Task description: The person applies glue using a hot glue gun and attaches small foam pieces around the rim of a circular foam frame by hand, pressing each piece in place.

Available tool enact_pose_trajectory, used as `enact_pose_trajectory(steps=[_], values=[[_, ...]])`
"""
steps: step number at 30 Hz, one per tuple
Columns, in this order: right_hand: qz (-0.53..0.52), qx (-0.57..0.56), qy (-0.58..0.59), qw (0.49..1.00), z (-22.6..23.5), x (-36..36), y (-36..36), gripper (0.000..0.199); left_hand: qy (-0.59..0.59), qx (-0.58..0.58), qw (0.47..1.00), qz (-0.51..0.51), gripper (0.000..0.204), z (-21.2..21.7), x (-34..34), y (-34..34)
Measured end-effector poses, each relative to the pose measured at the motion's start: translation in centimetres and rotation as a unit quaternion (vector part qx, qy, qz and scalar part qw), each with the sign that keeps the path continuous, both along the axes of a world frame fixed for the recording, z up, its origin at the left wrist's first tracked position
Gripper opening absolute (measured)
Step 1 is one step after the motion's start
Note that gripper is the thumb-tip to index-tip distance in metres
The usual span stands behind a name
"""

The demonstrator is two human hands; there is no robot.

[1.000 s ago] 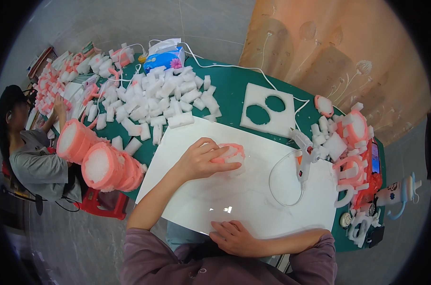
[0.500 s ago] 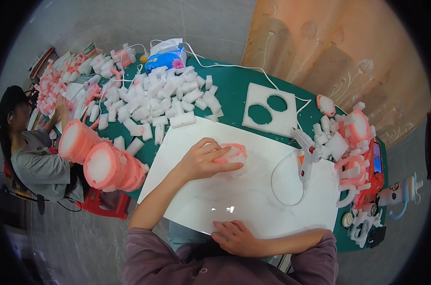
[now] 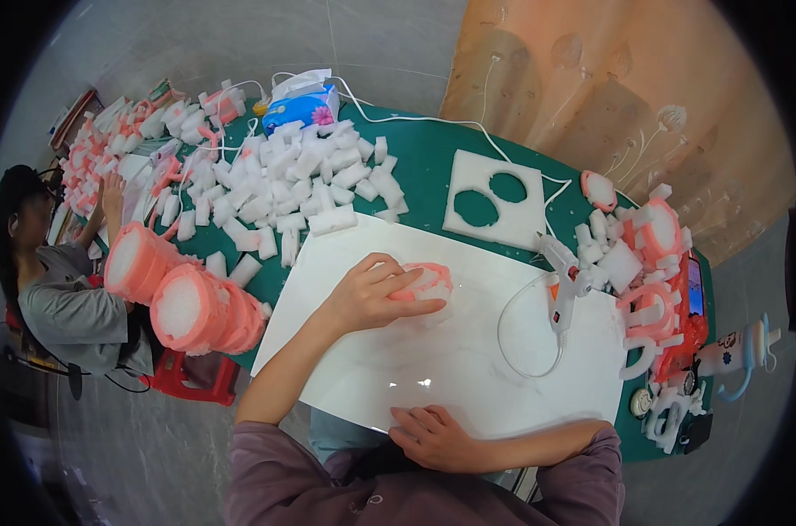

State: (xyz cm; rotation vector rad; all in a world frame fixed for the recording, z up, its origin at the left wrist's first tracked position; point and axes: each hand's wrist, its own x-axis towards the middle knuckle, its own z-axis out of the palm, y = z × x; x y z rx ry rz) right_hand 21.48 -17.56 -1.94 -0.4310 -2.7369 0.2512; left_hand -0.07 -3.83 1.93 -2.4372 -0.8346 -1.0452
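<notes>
Near the middle of the frame the left hand [image 3: 369, 294] lies with fingers spread flat over a pink-and-white foam ring [image 3: 422, 282], pressing it onto the white sheet [image 3: 468, 368] that covers the green desk [image 3: 424, 167]. The right hand [image 3: 437, 438], at the lower middle, rests loosely curled and empty on the sheet's near edge. A glue gun [image 3: 563, 285] lies to the right of the ring, white foam blocks [image 3: 293, 175] heap at the upper left, and a stack of pink rings [image 3: 183, 294] sits at the left.

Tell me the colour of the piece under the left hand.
Pink and white: the foam piece under the left hand, seen in the head view.
</notes>
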Motion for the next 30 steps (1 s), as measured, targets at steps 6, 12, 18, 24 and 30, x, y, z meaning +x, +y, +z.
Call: enact_pose_trajectory(steps=[6,12,18,24,30], values=[[-0.002,-0.001,0.009,1.0,0.27,0.0,0.12,0.034,-0.005,-0.008,1.0,-0.022,0.032,0.08,-0.03,0.08],[-0.002,-0.001,0.007,1.0,0.37,-0.05,0.09,0.035,-0.001,-0.011,1.0,-0.027,0.032,0.02,-0.16,0.06],[-0.001,-0.004,0.005,1.0,0.29,-0.02,0.08,0.035,0.001,-0.001,1.0,-0.029,0.032,0.05,-0.05,0.16],[0.007,0.005,0.002,1.0,0.13,0.03,0.04,0.034,0.001,-0.006,1.0,-0.002,0.042,0.06,0.02,-0.04],[0.018,0.009,0.007,1.0,0.41,0.11,0.07,0.036,0.003,-0.006,1.0,0.001,0.04,0.05,0.05,-0.07]])
